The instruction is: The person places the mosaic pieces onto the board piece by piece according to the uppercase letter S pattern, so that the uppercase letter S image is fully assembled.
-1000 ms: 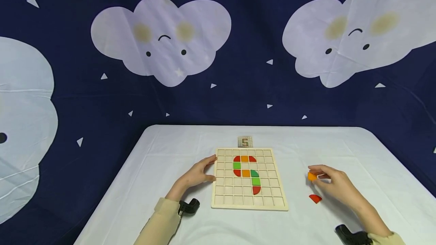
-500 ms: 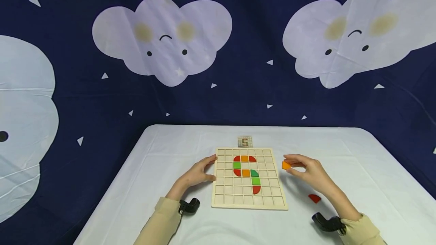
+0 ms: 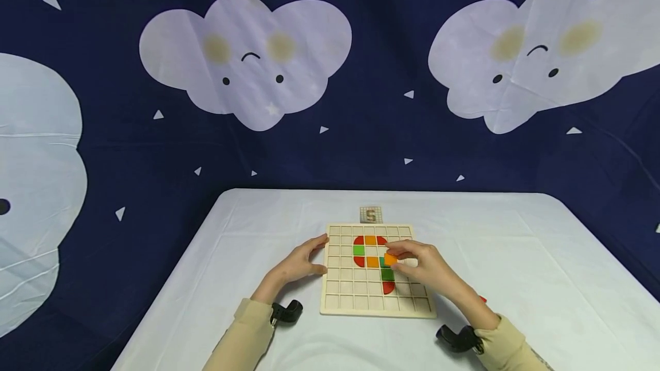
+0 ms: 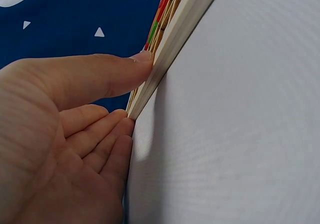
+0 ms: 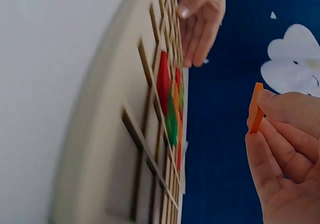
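My right hand [image 3: 430, 265] pinches an orange square tile [image 5: 256, 109] between thumb and fingertips, above the wooden grid board [image 3: 340, 305]. In the head view that tile overlaps the teal quarter-round piece. My left hand [image 3: 296, 261] touches the board's left edge with its thumb and fingertips, the fingers fairly straight. Red quarter-round pieces [image 3: 389, 288], orange squares [image 3: 370, 240] and green squares [image 3: 358, 251] lie in the cells as a curving band. The right hand's shadow falls on the lower green square.
A small pattern card [image 3: 370, 214] with an S shape lies behind the board. A loose red piece [image 3: 483, 299] shows partly behind the right forearm. The white-covered table [image 3: 278, 205] meets a dark blue cloth [image 3: 381, 165] with clouds at the back.
My right hand has carried the orange tile leftward, from the table's right side to over the board. The left hand and the board have stayed put.
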